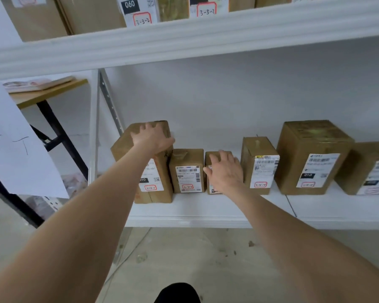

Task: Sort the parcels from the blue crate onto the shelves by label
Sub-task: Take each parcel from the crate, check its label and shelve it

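Note:
A row of brown cardboard parcels with white labels stands on the lower white shelf [206, 206]. My left hand [152, 136] grips the top of the tall leftmost parcel [158, 184], which leans a little. My right hand [225, 171] lies spread over the small low parcel [212, 156], third from the left, hiding most of its label. Between the two stands a mid-size parcel [187, 171]. To the right stand another parcel [259, 165], a big box [311, 158] and a further box [368, 169] at the frame's edge. The blue crate is out of view.
The upper shelf [184, 38] carries more parcels [92, 14] labelled 3-3-2. A shelf upright [109, 99] stands left of the tall parcel. A wooden table with black legs [50, 95] is at the left, and a white paper sheet [13, 141] hangs near it. Below is concrete floor.

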### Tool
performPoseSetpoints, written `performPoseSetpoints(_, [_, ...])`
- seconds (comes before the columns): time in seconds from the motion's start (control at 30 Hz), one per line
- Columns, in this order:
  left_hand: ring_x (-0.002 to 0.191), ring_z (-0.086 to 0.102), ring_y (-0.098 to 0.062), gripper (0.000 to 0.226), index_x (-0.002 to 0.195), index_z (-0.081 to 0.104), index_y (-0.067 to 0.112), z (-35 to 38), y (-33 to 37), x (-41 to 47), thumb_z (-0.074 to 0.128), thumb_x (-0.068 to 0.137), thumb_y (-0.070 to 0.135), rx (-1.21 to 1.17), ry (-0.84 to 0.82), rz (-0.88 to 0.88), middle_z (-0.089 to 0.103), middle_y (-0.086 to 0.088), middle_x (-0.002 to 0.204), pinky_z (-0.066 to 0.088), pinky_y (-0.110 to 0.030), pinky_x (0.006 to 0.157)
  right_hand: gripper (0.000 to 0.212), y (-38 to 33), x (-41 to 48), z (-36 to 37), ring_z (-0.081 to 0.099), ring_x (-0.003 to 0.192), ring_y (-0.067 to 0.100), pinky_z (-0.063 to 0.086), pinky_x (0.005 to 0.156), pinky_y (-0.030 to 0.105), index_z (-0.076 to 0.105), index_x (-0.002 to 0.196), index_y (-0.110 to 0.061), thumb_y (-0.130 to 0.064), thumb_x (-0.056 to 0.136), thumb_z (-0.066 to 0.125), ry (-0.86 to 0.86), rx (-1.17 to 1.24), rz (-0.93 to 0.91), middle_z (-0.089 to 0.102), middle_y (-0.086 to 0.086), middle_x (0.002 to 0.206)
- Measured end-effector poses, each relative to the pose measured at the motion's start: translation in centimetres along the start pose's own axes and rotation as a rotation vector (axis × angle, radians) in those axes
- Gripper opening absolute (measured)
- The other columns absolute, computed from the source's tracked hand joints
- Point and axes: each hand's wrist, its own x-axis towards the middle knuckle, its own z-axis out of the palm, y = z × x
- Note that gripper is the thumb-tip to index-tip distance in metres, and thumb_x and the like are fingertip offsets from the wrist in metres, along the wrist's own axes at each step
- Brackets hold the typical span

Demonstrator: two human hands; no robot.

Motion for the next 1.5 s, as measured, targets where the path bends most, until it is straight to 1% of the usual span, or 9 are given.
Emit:
performPoseSetpoints(0.1, [0.128, 0.042, -0.03, 0.056, 0.143, 0.035, 0.02, 0.5, 4.4, -0.9, 0.05, 0.091, 0.035, -0.056, 0.105, 0.19, 0.038, -0.01, 0.144, 0.044, -0.044, 0.094, 0.063, 2.7, 0.2, -2.5, 0.016, 0.144, 0.032, 0.015, 0.117, 0.046, 0.025, 0.149, -0.021, -0.042, 0.095, 0.048, 0.16, -0.051, 0.02, 0.018, 0.012, 0.155])
performPoseSetpoints(0.23, [0.135, 0.035, -0.029, 0.063, 0.148, 0.026, 0.028, 4.0, 9.7, -2.6, 0.053, 0.091, 0.024, -0.049, -0.127, 0.392, 0.028, -0.008, 0.151, 0.042, -0.045, 0.1, 0.076, 8.4, -0.2, -3.8, 0.003, 0.145, 0.042, 0.01, 0.117, 0.051, 0.022, 0.149, -0.03, -0.055, 0.086, 0.058, 0.008, -0.065, 0.265, 0.003, 0.014, 0.158])
performPoseSetpoints(0.33, [0.135, 0.035, -0.029, 0.061, 0.146, 0.03, 0.031, 6.6, 11.1, -3.3, 0.052, 0.09, 0.021, 0.081, -0.219, 0.46, 0.033, -0.009, 0.148, 0.037, -0.045, 0.103, 0.074, 9.9, -0.7, -3.4, 0.029, 0.138, 0.042, 0.032, 0.109, 0.048, 0.021, 0.149, -0.039, -0.052, 0.087, 0.06, -0.144, 0.107, 0.366, 0.006, 0.013, 0.157])
performPoseSetpoints(0.43, [0.135, 0.034, -0.027, 0.055, 0.144, 0.037, 0.028, 7.9, 11.1, -3.1, 0.051, 0.091, 0.023, 0.158, -0.278, 0.455, 0.043, -0.007, 0.144, 0.039, -0.046, 0.103, 0.066, 9.3, -0.5, -3.2, 0.052, 0.12, 0.037, 0.046, 0.094, 0.039, 0.025, 0.148, -0.038, -0.043, 0.091, 0.058, -0.124, 0.22, 0.353, 0.011, 0.012, 0.155])
performPoseSetpoints(0.6, [0.136, 0.032, -0.027, 0.057, 0.144, 0.036, 0.032, 8.1, 11.2, -2.7, 0.052, 0.09, 0.024, 0.177, -0.286, 0.47, 0.046, -0.004, 0.142, 0.041, -0.045, 0.102, 0.06, 8.1, -0.7, -2.6, 0.059, 0.102, 0.031, 0.049, 0.076, 0.033, 0.03, 0.144, -0.032, -0.022, 0.092, 0.058, -0.074, 0.278, 0.294, 0.015, 0.009, 0.152])
performPoseSetpoints(0.73, [0.118, 0.05, -0.026, 0.044, 0.135, 0.047, 0.028, 7.8, 12.1, -3.0, 0.049, 0.091, 0.03, 0.229, -0.185, 0.423, 0.054, -0.004, 0.128, 0.048, -0.037, 0.078, 0.052, 8.4, -0.4, -2.6, 0.037, 0.131, 0.033, 0.037, 0.106, 0.044, 0.036, 0.144, -0.03, -0.035, 0.094, 0.05, 0.002, 0.18, 0.271, 0.024, 0.011, 0.151])
performPoseSetpoints(0.8, [0.11, 0.055, -0.027, 0.037, 0.128, 0.052, 0.02, 7.4, 12.6, -3.0, 0.046, 0.094, 0.033, 0.21, -0.098, 0.391, 0.054, -0.005, 0.122, 0.045, -0.035, 0.072, 0.048, 8.4, 0.2, -2.7, 0.032, 0.135, 0.032, 0.032, 0.111, 0.044, 0.041, 0.142, -0.025, -0.038, 0.095, 0.044, 0.109, 0.138, 0.251, 0.028, 0.012, 0.149])
performPoseSetpoints(1.13, [0.125, 0.045, -0.026, 0.046, 0.141, 0.037, 0.017, 4.9, 14.1, -1.8, 0.045, 0.096, 0.02, -0.12, 0.069, 0.312, 0.044, -0.007, 0.138, 0.048, -0.042, 0.088, 0.044, 8.2, 1.7, -4.2, 0.026, 0.138, 0.029, 0.025, 0.113, 0.042, 0.047, 0.138, -0.018, -0.034, 0.098, 0.039, 0.204, 0.059, 0.109, 0.035, 0.012, 0.146])
performPoseSetpoints(1.5, [0.132, 0.036, -0.024, 0.051, 0.144, 0.03, 0.018, 1.5, 25.8, -7.7, 0.043, 0.095, 0.011, -0.117, 0.095, 0.38, 0.036, -0.007, 0.143, 0.046, -0.043, 0.09, 0.041, 16.9, -4.0, -9.5, 0.038, 0.126, 0.027, 0.039, 0.097, 0.039, 0.044, 0.137, -0.017, -0.027, 0.098, 0.042, 0.296, 0.098, 0.026, 0.041, 0.008, 0.137])
